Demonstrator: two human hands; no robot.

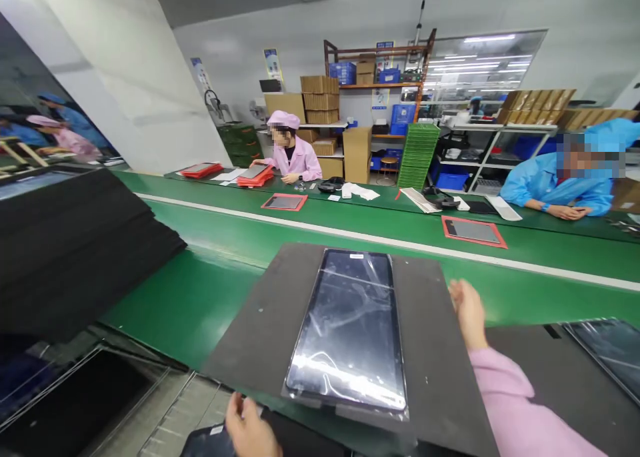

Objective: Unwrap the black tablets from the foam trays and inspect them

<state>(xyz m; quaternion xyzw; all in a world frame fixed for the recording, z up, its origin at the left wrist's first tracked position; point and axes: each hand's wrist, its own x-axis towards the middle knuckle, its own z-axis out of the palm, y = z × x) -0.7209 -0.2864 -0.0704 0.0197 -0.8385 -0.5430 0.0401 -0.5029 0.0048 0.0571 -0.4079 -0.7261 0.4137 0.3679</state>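
Note:
A dark grey foam sheet [430, 377] lies tilted over the green belt in front of me. On it rests a tablet [353, 324] with a glossy black screen under clear film and a small white label at its far end. My right hand [469, 310] grips the sheet's right edge, its fingertips partly hidden. At the near left edge of the same sheet, my left hand [250, 427] has its fingers curled; their contact with the edge is partly hidden. Below that hand, another dark device [207, 442] with a white label is partly in view.
Stacked black foam sheets [75, 244] stand at the left. Another sheet [530, 357] carries a second tablet [613, 350] at the right. Panels on red sheets [284, 202] lie along the green conveyor [200, 297]. Across it sit a person in pink [305, 157] and one in blue [535, 177].

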